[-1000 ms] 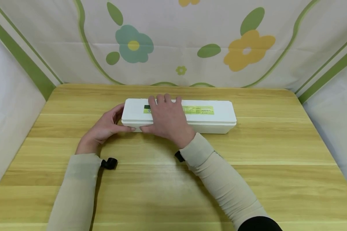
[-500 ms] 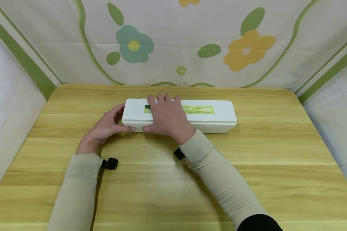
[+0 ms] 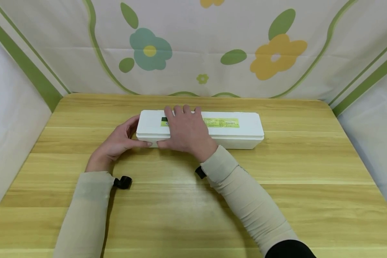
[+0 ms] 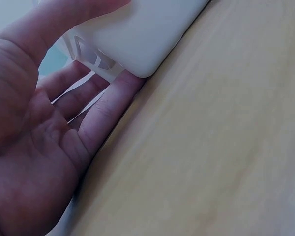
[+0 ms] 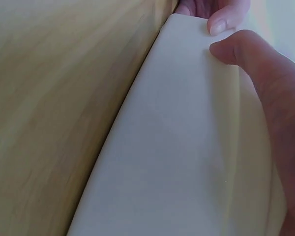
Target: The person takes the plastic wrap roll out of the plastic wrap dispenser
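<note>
Box (image 3: 230, 138), within gripping fingers (image 4: 108, 104) of the left hand (image 3: 118, 140) and beneath those of the right hand (image 3: 189, 137), could skew from uneven pressure.

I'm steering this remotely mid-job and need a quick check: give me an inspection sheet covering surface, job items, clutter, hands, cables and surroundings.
Surface: pale wood-grain table.
Job items: closed white lidded box, with a yellow-green label on top, partly covered.
Clutter: nothing seen.
Hands: left hand holds the box's left end, thumb on the front; right hand spans the top, thumb on the front, fingers over the far edge.
Cables: nothing seen.
Surroundings: floral-print cloth behind the table, white side panels.
</note>
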Tool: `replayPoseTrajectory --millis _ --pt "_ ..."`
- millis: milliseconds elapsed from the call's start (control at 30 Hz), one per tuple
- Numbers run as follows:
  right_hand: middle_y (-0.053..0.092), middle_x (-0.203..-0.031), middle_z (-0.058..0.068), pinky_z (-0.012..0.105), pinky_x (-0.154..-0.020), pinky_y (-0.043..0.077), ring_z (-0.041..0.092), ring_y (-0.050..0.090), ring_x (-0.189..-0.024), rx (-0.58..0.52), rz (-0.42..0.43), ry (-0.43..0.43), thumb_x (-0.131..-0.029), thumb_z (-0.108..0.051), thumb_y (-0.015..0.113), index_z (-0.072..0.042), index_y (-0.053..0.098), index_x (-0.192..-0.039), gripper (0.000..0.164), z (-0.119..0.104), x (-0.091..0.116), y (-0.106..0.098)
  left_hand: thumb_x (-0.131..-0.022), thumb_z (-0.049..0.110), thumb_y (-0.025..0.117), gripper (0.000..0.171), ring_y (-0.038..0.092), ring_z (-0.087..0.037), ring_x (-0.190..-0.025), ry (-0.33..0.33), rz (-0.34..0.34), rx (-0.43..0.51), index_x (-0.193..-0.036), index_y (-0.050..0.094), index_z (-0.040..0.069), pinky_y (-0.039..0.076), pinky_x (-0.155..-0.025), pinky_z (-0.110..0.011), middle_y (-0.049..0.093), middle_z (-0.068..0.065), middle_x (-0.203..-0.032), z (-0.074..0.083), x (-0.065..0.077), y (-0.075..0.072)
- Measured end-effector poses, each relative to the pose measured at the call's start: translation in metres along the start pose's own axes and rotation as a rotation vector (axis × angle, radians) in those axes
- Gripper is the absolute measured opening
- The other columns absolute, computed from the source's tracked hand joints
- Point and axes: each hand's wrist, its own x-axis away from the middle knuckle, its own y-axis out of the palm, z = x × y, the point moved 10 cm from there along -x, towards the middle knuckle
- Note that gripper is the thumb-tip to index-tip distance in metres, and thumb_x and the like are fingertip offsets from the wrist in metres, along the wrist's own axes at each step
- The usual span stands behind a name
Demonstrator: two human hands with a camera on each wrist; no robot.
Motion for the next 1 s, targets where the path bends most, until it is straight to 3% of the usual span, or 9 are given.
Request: replayPoseTrajectory --millis 667,1000 --pt "0.067 -0.126 0.009 0.054 -0.095 0.053 0.034 0.067 -0.115 0.030 0.004 -0.022 -0.085 -0.085 0.059 -0.010 0.048 -0.146 0.098 -0.0032 -0.0008 0.0007 -0.085 -0.004 0.087 0.096 0.046 -0.017 -0.138 -0.007 0.019 0.022 -0.166 0.041 0.020 0.045 -0.105 -0.018 0.048 -0.004 -0.160 0.0022 0.0012 0.0003" --pt "0.069 -0.122 0.009 0.052 -0.089 0.056 0.034 0.068 -0.111 0.042 0.048 -0.033 -0.085 -0.085 0.059 -0.008 0.050 -0.141 0.096 -0.0032 0.0006 -0.0034 -0.085 -0.004 0.088 0.097 0.044 -0.016 -0.143 -0.025 0.033 0.006 -0.166 0.041 0.022 0.041 -0.109 -0.018 0.048 -0.003 -0.161 0.0015 0.0000 -0.0009"
